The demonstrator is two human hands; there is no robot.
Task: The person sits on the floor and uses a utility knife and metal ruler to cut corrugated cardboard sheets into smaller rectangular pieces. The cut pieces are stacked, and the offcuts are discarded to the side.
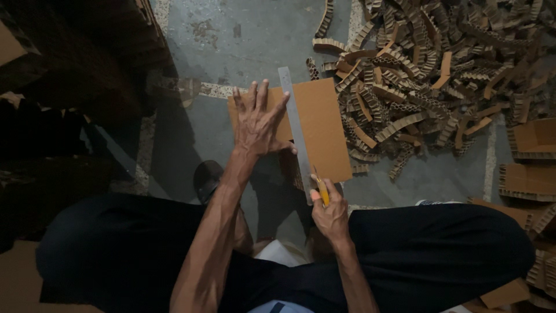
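At the far left a dark stack of cardboard (pixel 69 52) rises beside me, mostly in shadow. My left hand (pixel 258 122) lies flat with its fingers spread wide, gripping nothing, pressing down on the brown cardboard sheet (pixel 321 127) and touching the edge of the metal ruler (pixel 295 130). The sheet rests on the grey floor (pixel 243 35) just ahead of my crossed legs, and the ruler runs along it from its far edge to the near one, slightly slanted. Just right of the ruler's near end, my right hand (pixel 330 214) is closed around a yellow cutter (pixel 322 190), whose tip meets the sheet right beside the ruler. Further right, a big heap of honeycomb cardboard strips (pixel 428 75) covers the floor, touching the sheet's right side. At the far right lie a few thicker cardboard blocks (pixel 533 162).
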